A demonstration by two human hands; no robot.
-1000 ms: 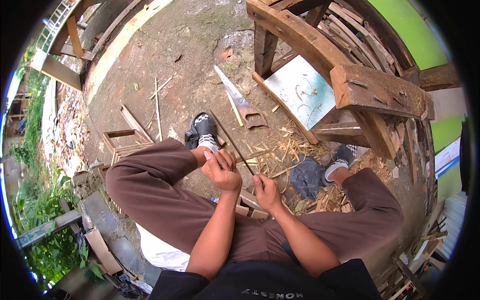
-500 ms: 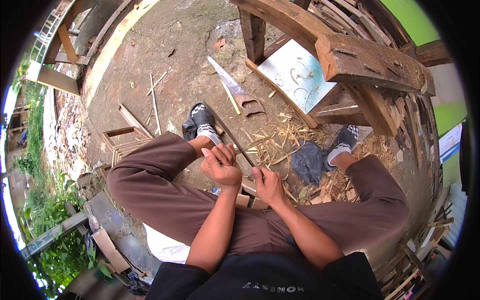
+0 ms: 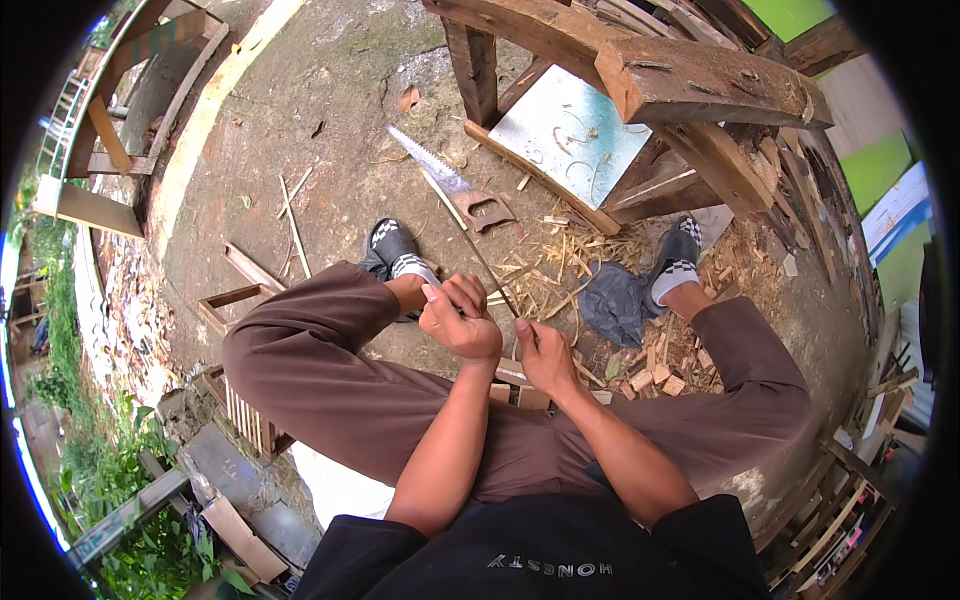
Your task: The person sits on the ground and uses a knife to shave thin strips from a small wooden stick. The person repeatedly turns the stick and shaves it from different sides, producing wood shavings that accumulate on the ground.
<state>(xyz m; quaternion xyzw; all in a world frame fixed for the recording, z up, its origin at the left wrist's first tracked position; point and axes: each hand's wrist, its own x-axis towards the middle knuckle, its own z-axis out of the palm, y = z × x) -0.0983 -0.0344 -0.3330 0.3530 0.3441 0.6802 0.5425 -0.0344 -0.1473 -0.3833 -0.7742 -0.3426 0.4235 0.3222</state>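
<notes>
My right hand (image 3: 547,357) is closed around the near end of a long, thin, dark blade-like tool (image 3: 485,262), seen nearly edge-on. Its far end points up and left, toward the handsaw (image 3: 490,211). Close beside the tool, my left hand (image 3: 462,318) is closed, fingers curled and thumb up; what it pinches is mostly hidden. The handsaw, with a wooden handle and a bare toothed blade, lies flat on the ground beyond my hands.
A heavy wooden trestle (image 3: 715,82) stands at the far right, beside a framed white-and-teal board (image 3: 570,135). Wood shavings (image 3: 560,255), small offcuts (image 3: 660,375) and a dark plastic bag (image 3: 612,305) lie between my feet. A slatted wooden frame (image 3: 245,415) is by my left knee.
The tool's far end has swung right, from near my left shoe toward the saw handle. Both hands have shifted slightly right in view, and the whole view has shifted a little.
</notes>
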